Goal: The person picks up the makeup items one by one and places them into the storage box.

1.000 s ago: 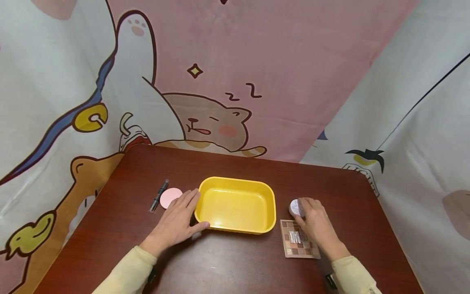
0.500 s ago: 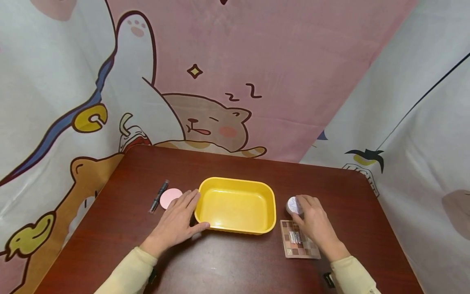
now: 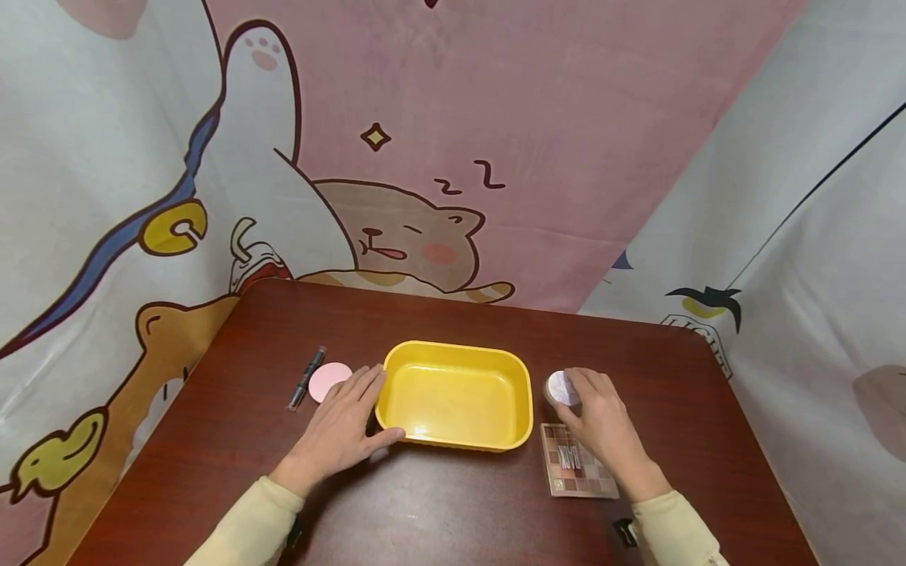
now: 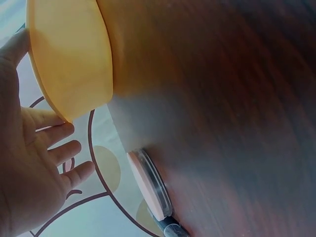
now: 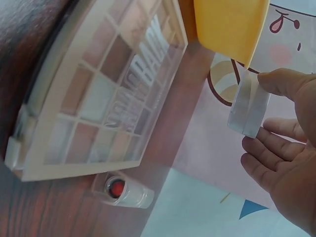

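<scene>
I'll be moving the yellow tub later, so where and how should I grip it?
The yellow tub is probably best held by its rim at both short ends, one hand coming in from each side: it stands upright and its walls narrow toward the base, leaving the rim jutting out. The left hand touches the left end.

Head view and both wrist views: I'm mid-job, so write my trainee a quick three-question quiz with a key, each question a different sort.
1. What does the right hand hold?
2. True or false: the left hand holds the slim black stick.
3. In the right wrist view, near the palette, lies a clear tube. Which colour shows inside it? A green, B red, C blue.

Key:
1. The round pale case.
2. False; it touches the yellow tray.
3. B.
</scene>
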A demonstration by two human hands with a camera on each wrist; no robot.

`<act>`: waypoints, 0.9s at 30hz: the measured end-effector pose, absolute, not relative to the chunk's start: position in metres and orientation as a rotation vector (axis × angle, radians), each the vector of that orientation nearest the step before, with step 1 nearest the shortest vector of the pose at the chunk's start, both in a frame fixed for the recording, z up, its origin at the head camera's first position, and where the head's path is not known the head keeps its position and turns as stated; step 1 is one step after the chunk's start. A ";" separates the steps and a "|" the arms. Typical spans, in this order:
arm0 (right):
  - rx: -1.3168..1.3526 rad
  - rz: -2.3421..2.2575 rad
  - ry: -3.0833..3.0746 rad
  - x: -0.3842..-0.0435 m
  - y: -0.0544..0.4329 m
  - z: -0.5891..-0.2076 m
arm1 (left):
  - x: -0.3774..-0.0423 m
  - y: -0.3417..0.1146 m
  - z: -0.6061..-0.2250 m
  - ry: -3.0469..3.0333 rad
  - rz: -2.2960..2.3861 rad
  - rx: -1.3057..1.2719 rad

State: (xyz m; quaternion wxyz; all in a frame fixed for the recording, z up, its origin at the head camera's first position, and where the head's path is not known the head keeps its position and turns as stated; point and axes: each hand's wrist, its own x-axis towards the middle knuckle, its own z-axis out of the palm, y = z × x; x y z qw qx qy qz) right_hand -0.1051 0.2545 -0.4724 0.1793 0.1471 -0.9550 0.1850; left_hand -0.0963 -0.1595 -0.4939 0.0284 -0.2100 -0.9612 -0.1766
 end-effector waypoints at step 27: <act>0.444 0.661 -2.715 -0.110 0.220 -0.459 | -0.096 -0.160 -0.495 -2.959 -0.535 -0.652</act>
